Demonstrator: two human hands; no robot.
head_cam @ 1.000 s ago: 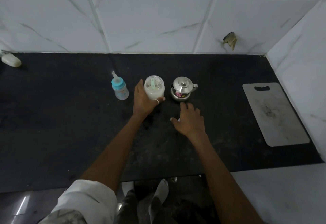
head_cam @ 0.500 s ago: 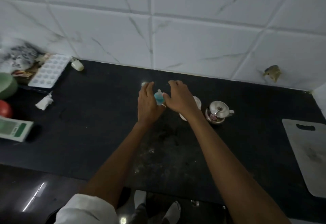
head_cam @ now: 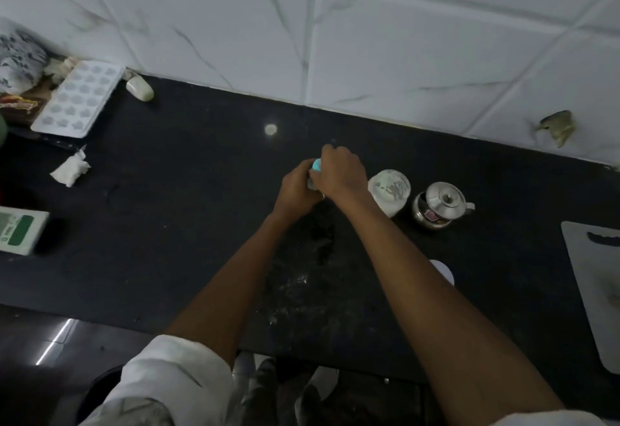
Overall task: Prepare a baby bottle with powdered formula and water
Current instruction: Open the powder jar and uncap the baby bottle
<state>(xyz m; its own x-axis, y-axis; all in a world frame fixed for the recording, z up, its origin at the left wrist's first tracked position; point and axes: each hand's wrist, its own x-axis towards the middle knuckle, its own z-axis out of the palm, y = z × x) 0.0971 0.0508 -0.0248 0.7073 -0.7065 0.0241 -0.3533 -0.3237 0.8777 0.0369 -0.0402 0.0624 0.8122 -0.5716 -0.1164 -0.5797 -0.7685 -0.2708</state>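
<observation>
The left hand (head_cam: 295, 191) wraps around the lower part of the baby bottle (head_cam: 312, 183), and the right hand (head_cam: 339, 170) curls over its top, fingers closed around the blue ring (head_cam: 316, 165). I think one hand keeps the bottle from turning while the other twists the top off, so powder and water can go in. The bottle is in the middle of the black counter (head_cam: 188, 224), between the two hands, and most of it is hidden. From what shows, it stands up: its long side goes from the counter up to the blue ring, and the top points up. I cannot tell if it leans. Just beside the right wrist stands the jar of white powder (head_cam: 389, 191), and next to that a shiny steel pot (head_cam: 440, 206) with a lid, likely kept close for easy reach. A cutting board (head_cam: 597, 291) lies far to the right, an ice tray (head_cam: 79, 100) far to the left.
</observation>
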